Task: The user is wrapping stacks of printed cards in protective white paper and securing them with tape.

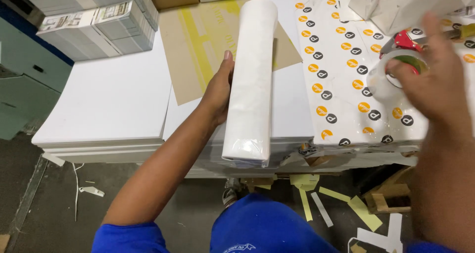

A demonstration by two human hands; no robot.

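Your left hand (217,92) grips the side of the long white wrapped bundle (251,79), steadying it on edge on the desk (114,99). Your right hand (435,79) closes on the clear tape roll (396,75) beside the red dispenser (406,39), over the dotted sheet (341,84).

Left hand (217,92) gripping white wrapped bundle (251,79) on stacked white sheets (109,94), right hand (435,79) on tape dispenser (403,60)

One white wrapped bundle (250,79) in the left grip (217,92), one clear tape roll (396,75) under the right grip (435,79), one cardboard sheet (198,40) beyond the left grip, two banded stacks (99,23) far left of it
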